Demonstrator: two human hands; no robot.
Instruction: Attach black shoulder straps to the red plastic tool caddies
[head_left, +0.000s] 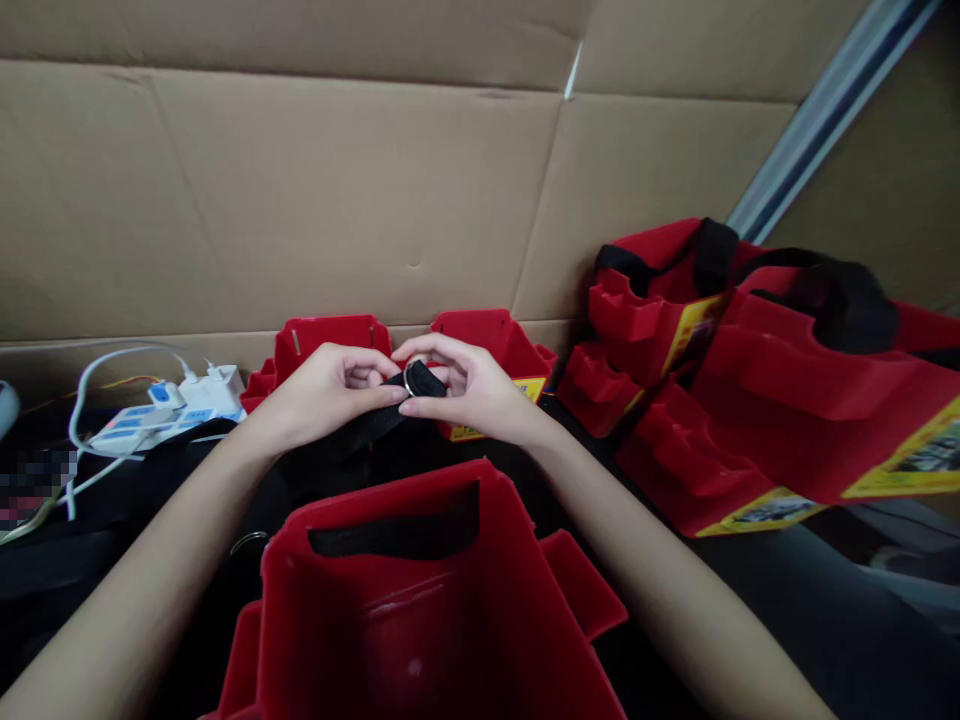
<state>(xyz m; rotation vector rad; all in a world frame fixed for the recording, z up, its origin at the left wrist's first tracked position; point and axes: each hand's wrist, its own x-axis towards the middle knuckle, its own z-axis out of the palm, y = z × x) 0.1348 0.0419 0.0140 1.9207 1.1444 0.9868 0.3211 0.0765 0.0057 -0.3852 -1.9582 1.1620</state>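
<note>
Both my hands meet beyond the far wall of a red plastic box (420, 610). Between them is a black webbing strap (367, 428) with a metal ring (409, 378) around it. My left hand (337, 385) pinches the strap at the left of the ring. On the ring's other side, my right hand (469, 385) grips the folded strap end, thumb and fingers closed. A length of black strap (397, 535) also runs across the inside of the box's far wall, through its slots. The box's floor is dark.
Two more red boxes (330, 335) stand behind my hands against a cardboard wall (300, 200). At right are several red boxes (795, 350) with black straps and yellow labels. A white power strip (142, 428) with plugs and cables lies at left. Another metal ring (249, 540) lies on black material.
</note>
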